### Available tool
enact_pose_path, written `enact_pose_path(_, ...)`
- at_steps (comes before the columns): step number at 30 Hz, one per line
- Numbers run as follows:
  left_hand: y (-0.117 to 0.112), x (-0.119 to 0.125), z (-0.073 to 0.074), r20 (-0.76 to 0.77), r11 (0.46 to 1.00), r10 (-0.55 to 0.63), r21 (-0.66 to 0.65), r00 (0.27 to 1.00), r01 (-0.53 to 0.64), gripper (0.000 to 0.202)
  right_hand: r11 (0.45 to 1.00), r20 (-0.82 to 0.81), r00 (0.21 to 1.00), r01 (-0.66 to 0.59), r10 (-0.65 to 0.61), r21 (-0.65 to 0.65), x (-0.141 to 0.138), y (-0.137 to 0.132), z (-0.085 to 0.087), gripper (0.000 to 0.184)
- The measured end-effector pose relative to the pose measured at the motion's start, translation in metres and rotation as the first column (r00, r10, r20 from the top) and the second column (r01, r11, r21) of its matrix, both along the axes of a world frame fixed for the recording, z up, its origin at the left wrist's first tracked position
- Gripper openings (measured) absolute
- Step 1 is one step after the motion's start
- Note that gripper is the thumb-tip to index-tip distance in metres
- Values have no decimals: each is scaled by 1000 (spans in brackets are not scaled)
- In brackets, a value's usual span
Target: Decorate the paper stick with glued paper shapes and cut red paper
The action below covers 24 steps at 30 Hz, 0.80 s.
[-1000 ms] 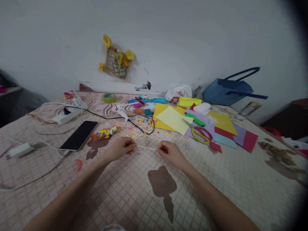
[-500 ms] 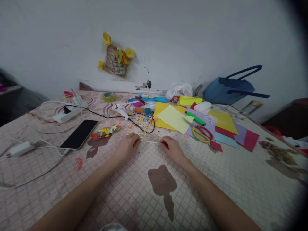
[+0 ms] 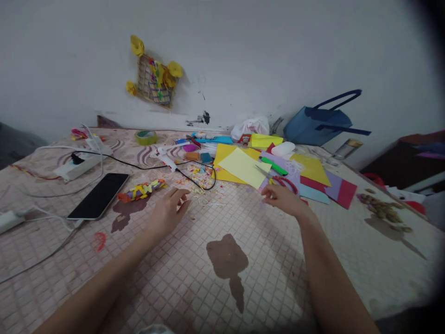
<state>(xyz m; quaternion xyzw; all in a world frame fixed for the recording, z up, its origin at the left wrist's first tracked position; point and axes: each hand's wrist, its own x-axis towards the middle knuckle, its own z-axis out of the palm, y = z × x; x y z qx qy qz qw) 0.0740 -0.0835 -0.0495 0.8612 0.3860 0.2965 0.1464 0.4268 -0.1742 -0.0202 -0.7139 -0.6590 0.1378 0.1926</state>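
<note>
My left hand (image 3: 170, 208) is above the tablecloth, its thumb and fingers apart with nothing between them. A thin white strip (image 3: 214, 204) lies on the cloth to the right of its fingertips. My right hand (image 3: 283, 198) is beside a pair of scissors with red and yellow handles (image 3: 287, 183), partly covering them. Its fingers are loosely bent and apart, and I see nothing held in them. Beneath the scissor blades lies a pale yellow paper sheet (image 3: 241, 166). A twisted bundle of coloured paper (image 3: 142, 190) lies just left of my left hand.
A white glue gun (image 3: 166, 158) with a black cord lies among paper scraps. To the left are a phone (image 3: 99, 195) and a power strip (image 3: 81, 164). Coloured sheets (image 3: 314, 174), a green cutter (image 3: 274, 165), a blue bag (image 3: 318, 125) and a glass jar (image 3: 348, 148) are rightward.
Both hands have let go of the white strip, which now lies on the cloth. My right hand has moved right to the scissors. My left hand has opened. The view has shifted slightly right.
</note>
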Motion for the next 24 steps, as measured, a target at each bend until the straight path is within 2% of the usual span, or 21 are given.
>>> enact_pose_path(3, -5, 2, 0, 4, 999, -31, -36, 1000, 31, 22, 999, 13, 1000, 16, -15, -52, 12, -2, -11, 10)
enact_pose_path(6, -8, 4, 2, -5, 996, -52, -70, 999, 51, 21, 997, 5, 1000, 6, -6, -74, 11, 1, -23, 11)
enact_pose_path(9, -10, 4, 2, -8, 996, -62, -67, 998, 61, 22, 997, -29, 999, -28, 26, -75, 9, 3, -28, 6)
enact_pose_path(14, -14, 4, 3, 8, 995, -72, -67, 997, 73, 22, 999, -91, 995, 43, -41, 27, 9, 10, -28, 1)
enact_pose_path(17, -17, 6, 4, 13, 993, -85, -75, 996, 86, 22, 990, -112, 989, 107, -97, 90, 5, 20, -32, 7)
enact_pose_path(24, -22, 9, 5, 2, 989, -131, -71, 991, 131, 21, 972, -43, 983, 183, -179, 150, -3, 45, -50, 3)
